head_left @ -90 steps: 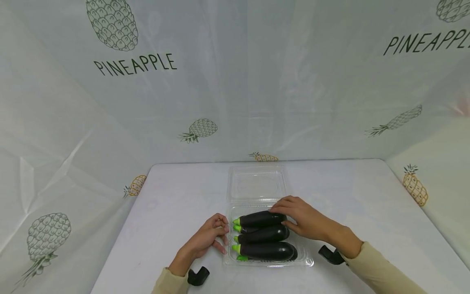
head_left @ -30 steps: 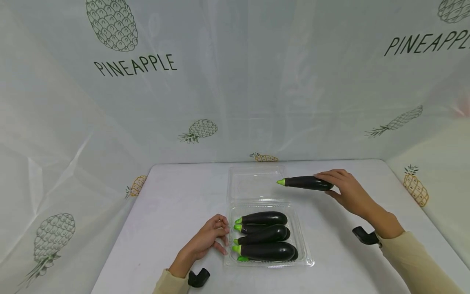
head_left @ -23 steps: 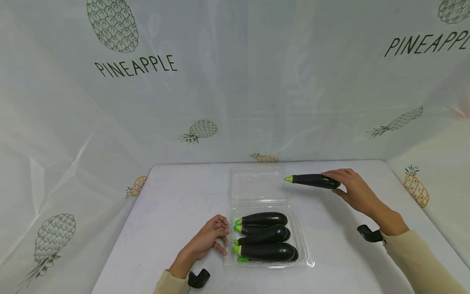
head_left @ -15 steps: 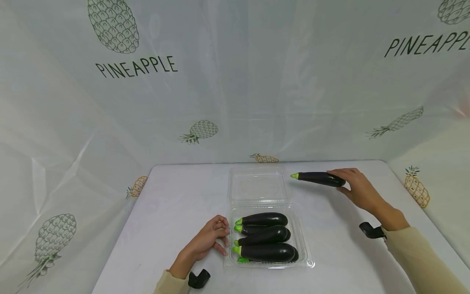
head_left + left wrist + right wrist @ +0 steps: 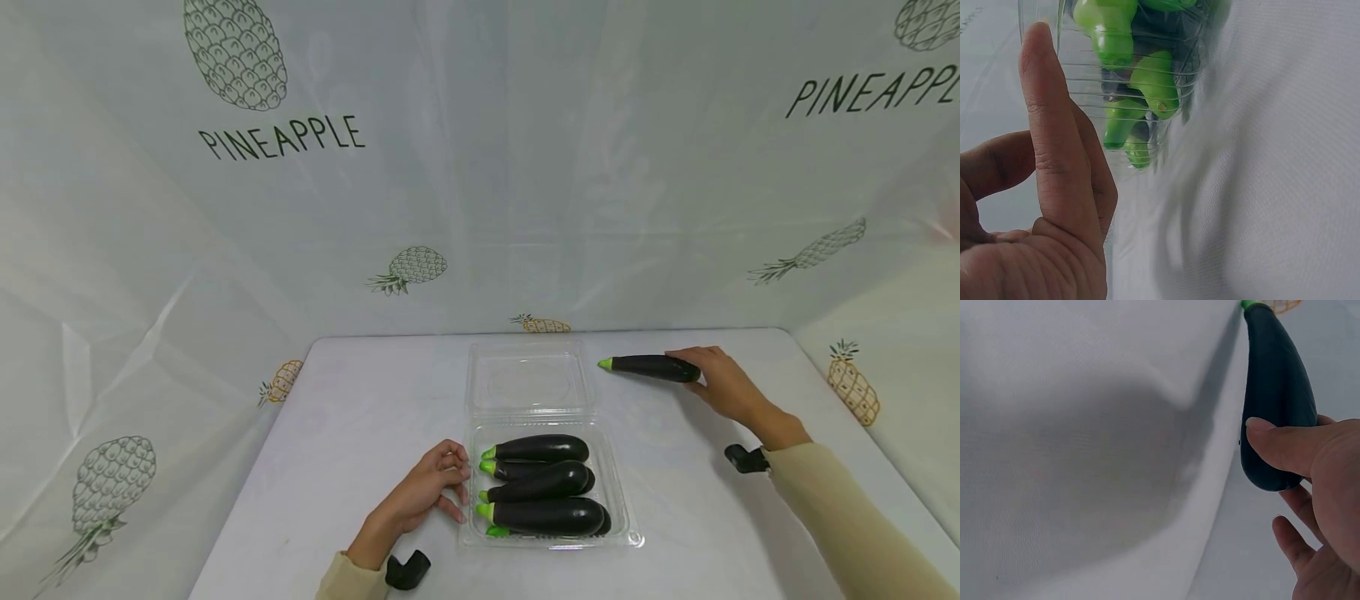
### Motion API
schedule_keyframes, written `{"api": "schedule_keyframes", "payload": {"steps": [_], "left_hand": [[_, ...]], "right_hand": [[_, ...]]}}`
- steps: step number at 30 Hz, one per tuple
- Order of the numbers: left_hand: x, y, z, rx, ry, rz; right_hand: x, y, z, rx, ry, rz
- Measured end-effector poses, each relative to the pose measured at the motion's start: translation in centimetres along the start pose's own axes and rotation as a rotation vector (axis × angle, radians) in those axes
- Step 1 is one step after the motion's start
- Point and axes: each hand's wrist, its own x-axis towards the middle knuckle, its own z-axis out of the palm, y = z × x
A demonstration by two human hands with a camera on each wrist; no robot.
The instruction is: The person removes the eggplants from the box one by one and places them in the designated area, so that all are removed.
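My right hand (image 5: 723, 385) grips a dark eggplant (image 5: 651, 367) by its thick end, thumb on one side and fingers on the other. The eggplant's green tip points left, and it is held just above the table at the back right; the right wrist view shows its shadow apart from the thick end. A clear plastic clamshell container (image 5: 617, 500) lies with its lid folded back, holding several eggplants (image 5: 543, 517), green stem ends to the left. My left hand (image 5: 423, 487) touches the container's left edge; in the left wrist view a straight finger (image 5: 1054, 137) lies along the rim.
The clear lid (image 5: 528, 379) lies flat behind the container. White table (image 5: 360, 400) surface spreads on both sides. A pineapple-print curtain (image 5: 480, 167) stands behind the table and at both sides. A black device (image 5: 408, 571) is worn at each wrist.
My right hand has taken an eggplant out of the container and carried it to the back right, lowering slightly in the last half second. My left hand has stayed at the container's edge.
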Motion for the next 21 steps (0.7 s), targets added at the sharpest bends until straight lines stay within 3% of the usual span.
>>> {"api": "schedule_keyframes", "payload": {"steps": [11, 21], "left_hand": [[-0.06, -0.01, 0.1, -0.004, -0.001, -0.001], [-0.06, 0.07, 0.01, -0.006, -0.013, 0.004]], "right_hand": [[0.57, 0.24, 0.76, -0.009, -0.095, 0.061], [0.67, 0.14, 0.85, -0.031, -0.15, 0.061]]}}
